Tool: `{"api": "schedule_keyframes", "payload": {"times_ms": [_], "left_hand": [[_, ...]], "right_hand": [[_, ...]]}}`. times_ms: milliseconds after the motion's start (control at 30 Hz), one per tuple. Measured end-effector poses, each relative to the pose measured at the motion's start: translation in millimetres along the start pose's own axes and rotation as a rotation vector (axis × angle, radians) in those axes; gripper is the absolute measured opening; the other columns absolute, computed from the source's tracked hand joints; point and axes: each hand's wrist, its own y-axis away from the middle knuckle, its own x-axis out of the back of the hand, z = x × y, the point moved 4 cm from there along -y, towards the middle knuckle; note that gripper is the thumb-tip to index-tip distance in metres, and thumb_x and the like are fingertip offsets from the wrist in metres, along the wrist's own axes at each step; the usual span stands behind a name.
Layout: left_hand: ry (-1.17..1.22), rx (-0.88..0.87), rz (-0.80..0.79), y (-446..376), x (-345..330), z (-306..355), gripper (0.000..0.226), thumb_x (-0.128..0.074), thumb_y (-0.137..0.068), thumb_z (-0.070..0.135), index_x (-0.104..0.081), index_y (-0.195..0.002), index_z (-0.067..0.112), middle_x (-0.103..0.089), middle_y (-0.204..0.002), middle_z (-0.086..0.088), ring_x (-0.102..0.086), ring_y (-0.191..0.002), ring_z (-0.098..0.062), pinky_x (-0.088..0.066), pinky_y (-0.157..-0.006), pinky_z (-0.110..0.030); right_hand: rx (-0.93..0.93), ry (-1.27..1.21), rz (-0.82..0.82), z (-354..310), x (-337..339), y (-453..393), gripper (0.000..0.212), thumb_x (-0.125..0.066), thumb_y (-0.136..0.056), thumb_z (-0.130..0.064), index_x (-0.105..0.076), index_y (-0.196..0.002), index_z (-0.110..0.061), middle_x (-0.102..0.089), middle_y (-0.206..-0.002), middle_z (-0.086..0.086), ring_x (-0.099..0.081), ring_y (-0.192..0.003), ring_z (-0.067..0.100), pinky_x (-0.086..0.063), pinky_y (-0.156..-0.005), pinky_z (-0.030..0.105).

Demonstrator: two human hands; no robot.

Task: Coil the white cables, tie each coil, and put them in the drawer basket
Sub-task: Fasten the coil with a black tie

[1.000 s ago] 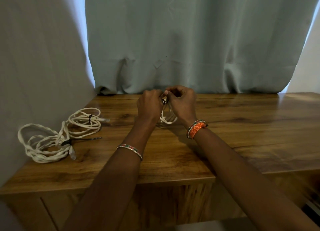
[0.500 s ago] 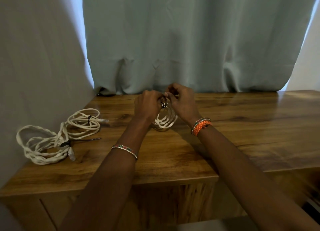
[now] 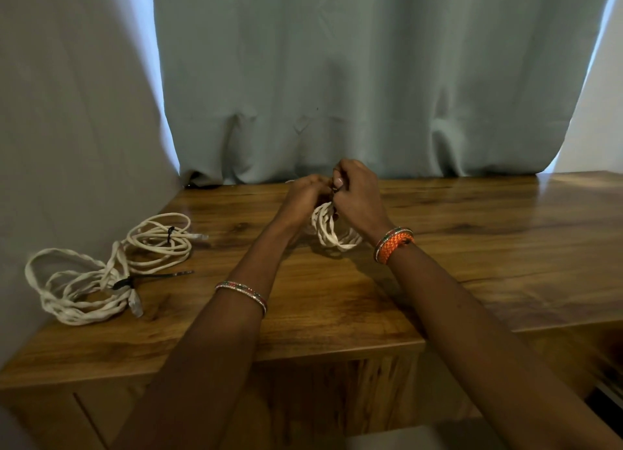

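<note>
White cable coil (image 3: 332,232) is pinched at its top by left hand (image 3: 303,198) and right hand (image 3: 359,196) above the wooden table (image 3: 472,247).

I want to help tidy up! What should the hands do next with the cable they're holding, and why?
Probably finish tightening the tie. Both the left hand and the right hand pinch at the top of the small white coil, while the two tied coils already lie aside.

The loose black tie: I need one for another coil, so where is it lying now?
In the head view, the loose black tie lies on the wooden table at the left, beside the two tied coils.
</note>
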Motion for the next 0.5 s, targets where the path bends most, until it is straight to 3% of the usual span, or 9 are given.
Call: {"api": "schedule_keyframes", "payload": {"times_ms": [100, 167, 267, 400, 500], "left_hand": [[0.051, -0.023, -0.017, 0.8, 2.5, 2.6, 0.017, -0.05, -0.09, 0.005, -0.058, -0.077, 0.01, -0.06, -0.07, -0.005, -0.057, -0.06, -0.009, -0.048, -0.058, -0.02], [0.066, -0.015, -0.109, 2.0, 6.8, 1.4, 0.014, -0.054, -0.09, 0.005, -0.057, -0.077, 0.011, -0.064, -0.065, -0.002, -0.06, -0.058, -0.009, -0.05, -0.058, -0.022], [-0.069, 0.008, -0.216, 5.4, 10.5, 4.0, 0.015, -0.053, -0.091, 0.004, -0.059, -0.08, 0.012, -0.066, -0.061, 0.004, -0.06, -0.053, -0.003, -0.049, -0.053, -0.015], [-0.156, 0.007, -0.204, 6.0, 8.8, 8.9, 0.02, -0.05, -0.092, 0.003, -0.06, -0.077, 0.01, -0.063, -0.052, 0.008, -0.054, -0.042, 0.002, -0.04, -0.041, -0.01], [-0.209, -0.049, -0.151, 1.0, 10.1, 9.0, 0.019, -0.053, -0.091, 0.003, -0.064, -0.077, 0.009, -0.063, -0.05, 0.009, -0.054, -0.043, 0.001, -0.042, -0.044, -0.012]], "right_hand": [[-0.016, -0.025, -0.017, -1.6, 1.0, 0.5, 0.011, -0.046, -0.068, 0.005, -0.046, -0.07, -0.006, -0.047, -0.069, 0.005, -0.039, -0.063, 0.014, -0.026, -0.052, 0.019], [-0.008, -0.042, -0.026, -6.4, 3.5, 1.4, 0.004, -0.049, -0.07, -0.005, -0.046, -0.07, -0.006, -0.046, -0.069, 0.004, -0.038, -0.061, 0.008, -0.026, -0.053, 0.017], [0.023, 0.076, -0.016, -11.7, 12.9, 0.2, 0.018, -0.059, -0.07, -0.007, -0.042, -0.072, -0.01, -0.043, -0.072, 0.002, -0.038, -0.065, 0.013, -0.027, -0.054, 0.021], [0.062, 0.263, 0.043, -18.2, 18.7, -0.2, 0.017, -0.05, -0.068, 0.001, -0.041, -0.076, -0.011, -0.042, -0.079, 0.004, -0.038, -0.073, 0.017, -0.025, -0.055, 0.025], [0.025, 0.248, 0.096, -15.7, 18.2, 0.3, 0.015, -0.048, -0.068, 0.002, -0.042, -0.075, -0.01, -0.044, -0.079, 0.003, -0.04, -0.071, 0.017, -0.024, -0.053, 0.023]]}}
